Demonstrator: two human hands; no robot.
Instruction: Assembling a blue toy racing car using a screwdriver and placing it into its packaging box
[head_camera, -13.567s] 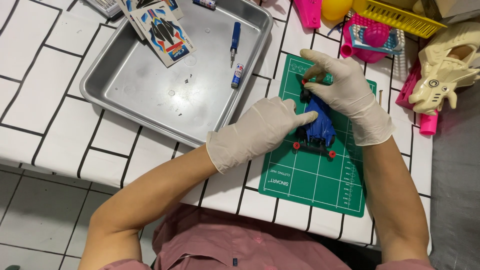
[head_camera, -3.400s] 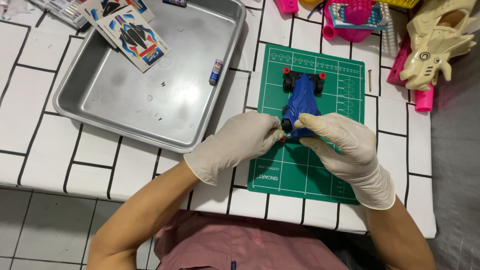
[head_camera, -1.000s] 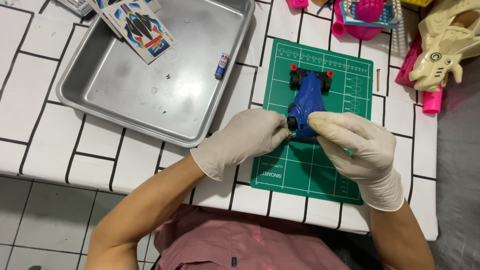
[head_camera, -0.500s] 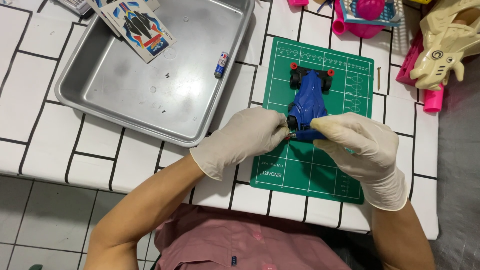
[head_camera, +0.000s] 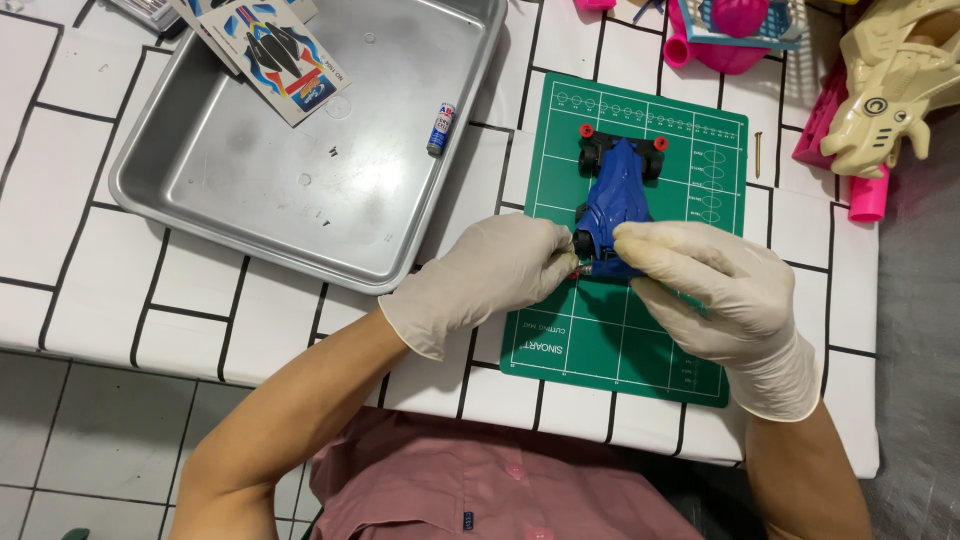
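**So, both gloves meet at the near end of the car**

Going left to right. Over on the left sits a metal tray with a sticker sheet leaning over its far rim and a small battery on its right lip, well apart from the hands.

Then the left hand, in a white glove, comes in from the lower left. Its fingertips are pinched together right at the near left corner of the toy car, where a small red bit shows. Whether it's gripping that bit or just pressing on it can't be made out, since the fingers cover it.

The car itself is blue, sitting on the green mat, with its long axis running straight away from the person. Far end has the black wheels and red hubs, all uncovered; near end is the busy one.

The right hand, also gloved, comes in from the lower right and is closed over the near right side of the car, fingers curled onto the body, pointing left toward the other hand. So the two hands are about equally close, touching or nearly so, across the short width of the car.

Further right, a screw lies just off the mat, and a cream toy is at the table's edge.
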